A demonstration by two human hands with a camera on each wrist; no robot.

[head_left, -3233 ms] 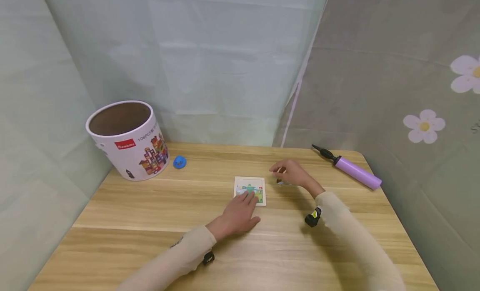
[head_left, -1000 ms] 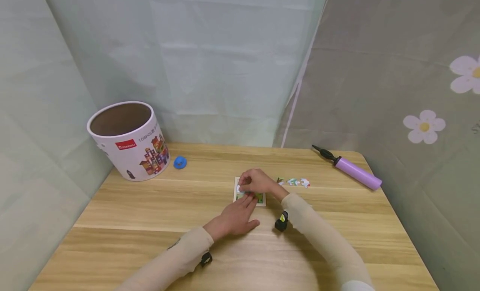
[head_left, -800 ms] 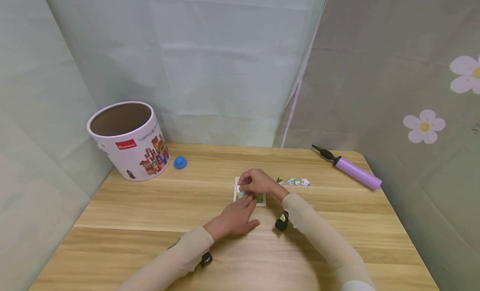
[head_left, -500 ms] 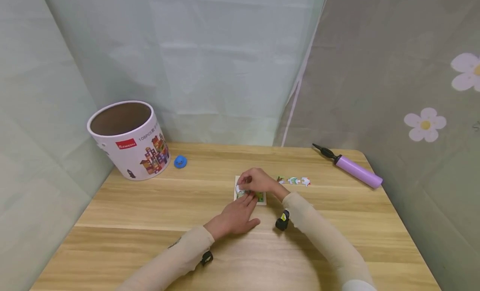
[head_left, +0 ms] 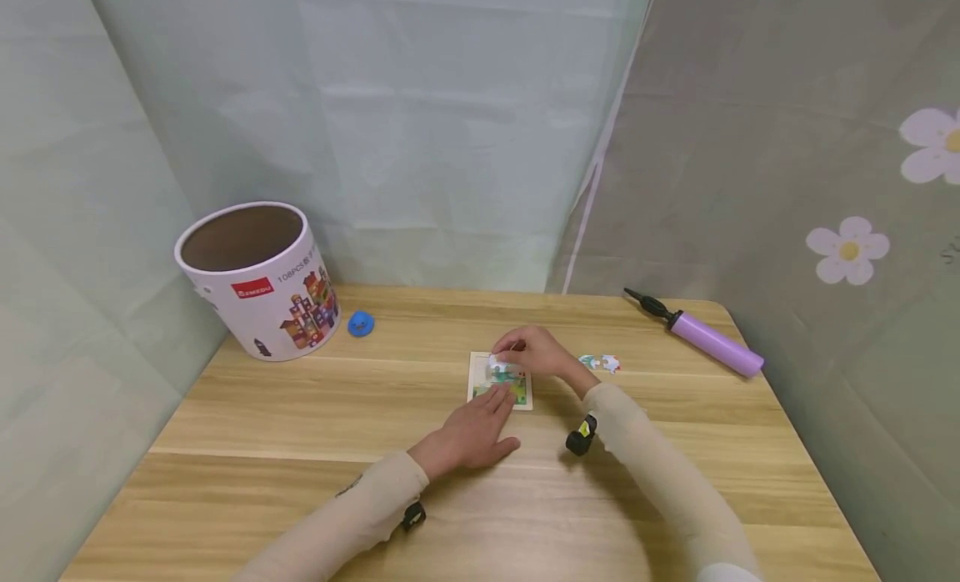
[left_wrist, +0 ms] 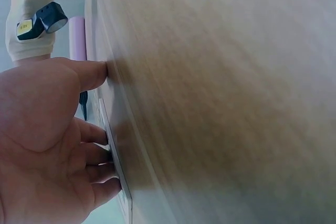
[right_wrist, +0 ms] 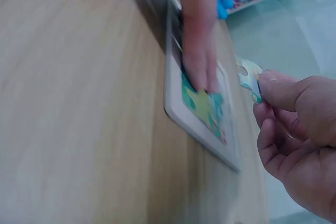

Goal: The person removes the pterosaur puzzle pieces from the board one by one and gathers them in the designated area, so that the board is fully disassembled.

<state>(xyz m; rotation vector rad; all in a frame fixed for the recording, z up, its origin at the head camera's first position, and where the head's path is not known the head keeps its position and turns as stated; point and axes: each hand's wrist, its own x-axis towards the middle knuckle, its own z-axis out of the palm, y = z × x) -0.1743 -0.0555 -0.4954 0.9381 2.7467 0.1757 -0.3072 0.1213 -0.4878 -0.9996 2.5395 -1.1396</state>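
Note:
A small square jigsaw puzzle tray [head_left: 527,403] with a pale frame lies flat on the table. My left hand [head_left: 476,432] rests its straight fingers on the near part of the picture, thumb out to the side. Over the tray's far right portion, my right hand [head_left: 534,351] pinches a puzzle piece [right_wrist: 248,77] between thumb and fingers. The right wrist view shows that piece lifted clear of the tray. Two loose puzzle pieces [head_left: 588,363] lie to the right, beyond the right wrist. Fingers cover part of the picture in the tray.
At the back left stands a white bucket [head_left: 296,311] with printed building blocks, and a small blue toy [head_left: 361,323] sits beside it. A purple hand pump [head_left: 712,342] lies at the table's right back. Cloth curtains [head_left: 450,148] hang behind the table.
My right hand went from the loose pieces to the tray's far left, and has now lifted a piece and shifted right. The left hand stays on the tray.

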